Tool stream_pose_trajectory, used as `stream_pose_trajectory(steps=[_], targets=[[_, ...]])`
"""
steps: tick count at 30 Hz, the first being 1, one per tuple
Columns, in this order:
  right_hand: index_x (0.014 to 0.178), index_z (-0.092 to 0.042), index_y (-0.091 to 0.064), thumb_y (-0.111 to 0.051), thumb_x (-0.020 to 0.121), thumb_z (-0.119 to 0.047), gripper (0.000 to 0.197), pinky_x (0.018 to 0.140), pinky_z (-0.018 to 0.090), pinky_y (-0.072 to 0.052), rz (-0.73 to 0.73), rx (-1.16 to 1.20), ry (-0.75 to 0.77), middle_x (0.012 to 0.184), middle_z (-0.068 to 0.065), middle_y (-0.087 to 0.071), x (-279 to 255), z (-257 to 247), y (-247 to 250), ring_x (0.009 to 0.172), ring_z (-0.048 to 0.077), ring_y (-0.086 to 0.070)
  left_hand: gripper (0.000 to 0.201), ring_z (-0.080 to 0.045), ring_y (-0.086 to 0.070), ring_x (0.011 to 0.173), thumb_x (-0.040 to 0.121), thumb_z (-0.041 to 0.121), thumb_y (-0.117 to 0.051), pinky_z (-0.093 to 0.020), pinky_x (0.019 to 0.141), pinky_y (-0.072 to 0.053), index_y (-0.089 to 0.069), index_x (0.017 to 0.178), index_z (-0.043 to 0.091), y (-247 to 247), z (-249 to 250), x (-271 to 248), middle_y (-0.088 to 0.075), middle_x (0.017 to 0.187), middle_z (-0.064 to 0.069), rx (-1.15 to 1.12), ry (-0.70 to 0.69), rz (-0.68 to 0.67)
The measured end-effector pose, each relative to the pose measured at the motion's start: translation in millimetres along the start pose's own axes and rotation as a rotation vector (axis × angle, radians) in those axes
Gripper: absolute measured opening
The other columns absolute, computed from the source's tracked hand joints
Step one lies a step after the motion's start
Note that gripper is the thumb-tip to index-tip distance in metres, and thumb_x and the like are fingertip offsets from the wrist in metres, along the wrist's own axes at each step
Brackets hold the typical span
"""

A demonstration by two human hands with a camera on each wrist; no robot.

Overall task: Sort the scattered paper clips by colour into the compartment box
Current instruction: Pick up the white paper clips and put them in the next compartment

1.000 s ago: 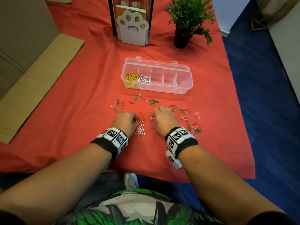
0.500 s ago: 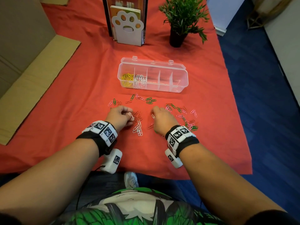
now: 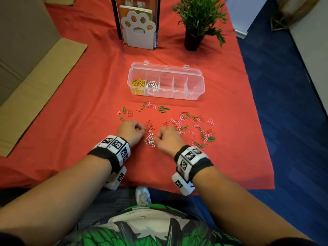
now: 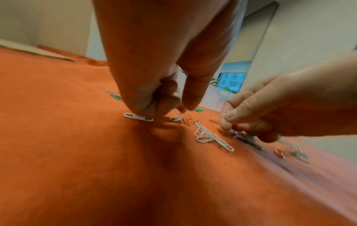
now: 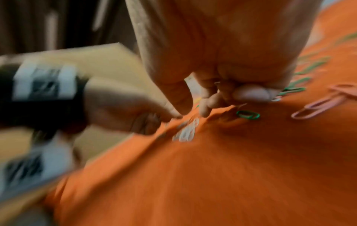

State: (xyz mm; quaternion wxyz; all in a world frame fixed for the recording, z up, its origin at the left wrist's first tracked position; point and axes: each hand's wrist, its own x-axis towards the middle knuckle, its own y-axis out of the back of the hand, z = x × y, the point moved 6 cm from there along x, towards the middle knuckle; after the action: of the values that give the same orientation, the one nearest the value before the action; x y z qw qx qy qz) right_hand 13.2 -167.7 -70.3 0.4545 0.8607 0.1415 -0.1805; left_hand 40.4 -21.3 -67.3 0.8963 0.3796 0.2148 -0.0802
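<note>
Both hands work low over the red-orange cloth on the table (image 3: pixel 74 107), either side of a small heap of white paper clips (image 3: pixel 150 139). The left hand (image 3: pixel 130 131) has its grip curled, fingertips pinching a white clip (image 4: pixel 138 117) against the cloth; the right hand (image 3: pixel 167 138) is curled too, but its wrist view is too blurred to tell what it holds. Green and pink clips (image 3: pixel 195 128) lie scattered to the right, and beyond them stands the clear compartment box (image 3: pixel 195 94), yellow clips (image 3: pixel 138 86) in its leftmost compartment, white ones beside them.

Both hands, left (image 3: pixel 131 130) and right (image 3: pixel 167 137), hover knuckles-up with fingers curled.
</note>
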Motion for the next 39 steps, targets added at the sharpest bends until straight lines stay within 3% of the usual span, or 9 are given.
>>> stream_pose_trajectory(steps=[3, 12, 17, 21, 26, 30, 32, 34, 39], targets=[[0.11, -0.007, -0.049, -0.057, 0.082, -0.042, 0.046, 0.092, 0.042, -0.046, 0.074, -0.288, 0.115, 0.115, 0.017, -0.052, -8, -14, -16, 0.107, 0.034, -0.053, 0.019, -0.026, -0.059, 0.087, 0.078, 0.019, -0.068, -0.029, 0.076, -0.041, -0.071, 0.096, 0.013, 9, 8, -3, -0.064, 0.087, -0.01, 0.188, -0.145, 0.144], [0.112, -0.003, -0.046, -0.039, 0.081, -0.003, 0.031, 0.092, 0.043, -0.046, 0.059, -0.382, 0.148, 0.115, 0.018, -0.049, -2, -7, -5, 0.109, 0.036, -0.052, 0.013, -0.032, -0.058, 0.094, 0.081, 0.021, -0.065, -0.032, 0.082, -0.04, -0.066, 0.087, 0.009, -4, 7, -2, -0.063, 0.097, -0.016, 0.337, -0.216, 0.068], [0.094, -0.014, -0.051, -0.048, 0.089, -0.012, 0.007, 0.071, 0.026, -0.039, 0.008, 0.133, -0.061, 0.093, 0.012, -0.06, 7, 19, 15, 0.086, 0.025, -0.056, 0.006, -0.026, -0.055, 0.09, 0.086, 0.018, -0.058, -0.029, 0.075, -0.035, -0.059, 0.085, 0.012, -2, 6, -2, -0.061, 0.09, -0.009, 0.177, -0.182, 0.061], [0.095, -0.018, -0.056, -0.045, 0.088, 0.0, 0.023, 0.049, 0.022, -0.034, 0.015, 0.666, -0.172, 0.068, -0.003, -0.049, 5, 28, 19, 0.057, 0.012, -0.045, 0.011, -0.015, -0.046, 0.067, 0.088, 0.008, -0.055, -0.018, 0.055, -0.035, -0.053, 0.089, 0.019, -3, 6, 3, -0.047, 0.07, 0.005, -0.132, -0.08, -0.053], [0.073, -0.017, -0.045, -0.045, 0.088, -0.006, 0.018, 0.039, 0.018, -0.032, -0.095, 1.16, -0.329, 0.062, 0.001, -0.042, -1, 22, 14, 0.048, 0.012, -0.042, 0.03, -0.006, -0.038, 0.041, 0.085, -0.002, -0.033, -0.012, 0.037, -0.031, -0.052, 0.072, 0.018, -10, 6, -3, -0.042, 0.062, -0.001, -0.696, 0.232, -0.199], [0.068, -0.021, -0.051, -0.054, 0.083, -0.012, 0.018, 0.055, 0.022, -0.038, -0.039, 0.303, -0.108, 0.068, -0.003, -0.053, 4, 14, 17, 0.065, 0.018, -0.052, 0.025, -0.007, -0.039, 0.036, 0.085, 0.008, -0.035, -0.014, 0.039, -0.034, -0.048, 0.064, 0.015, -12, 5, -9, -0.043, 0.053, 0.001, -0.841, 0.362, -0.224], [0.08, -0.013, -0.058, -0.057, 0.081, -0.017, 0.004, 0.077, 0.028, -0.048, 0.025, -0.019, 0.014, 0.09, 0.007, -0.06, 0, 5, 15, 0.087, 0.025, -0.057, 0.025, -0.01, -0.039, 0.035, 0.085, 0.015, -0.048, -0.017, 0.041, -0.031, -0.048, 0.06, 0.017, -11, 3, -6, -0.044, 0.05, 0.0, -0.55, 0.266, -0.185], [0.101, -0.006, -0.056, -0.058, 0.08, -0.018, 0.024, 0.091, 0.037, -0.046, 0.08, -0.282, 0.098, 0.11, 0.015, -0.054, -6, -1, 8, 0.103, 0.032, -0.053, 0.023, -0.017, -0.049, 0.047, 0.079, 0.021, -0.063, -0.026, 0.05, -0.041, -0.052, 0.06, 0.017, -8, 7, -5, -0.054, 0.055, -0.003, -0.084, 0.067, -0.126], [0.112, -0.003, -0.049, -0.042, 0.082, -0.003, 0.031, 0.088, 0.043, -0.043, 0.148, -0.571, 0.21, 0.115, 0.016, -0.048, -17, -15, -1, 0.107, 0.035, -0.049, 0.014, -0.027, -0.062, 0.089, 0.073, 0.026, -0.069, -0.031, 0.078, -0.048, -0.067, 0.082, 0.015, -18, 12, -12, -0.068, 0.091, -0.008, 0.457, -0.242, -0.064]])
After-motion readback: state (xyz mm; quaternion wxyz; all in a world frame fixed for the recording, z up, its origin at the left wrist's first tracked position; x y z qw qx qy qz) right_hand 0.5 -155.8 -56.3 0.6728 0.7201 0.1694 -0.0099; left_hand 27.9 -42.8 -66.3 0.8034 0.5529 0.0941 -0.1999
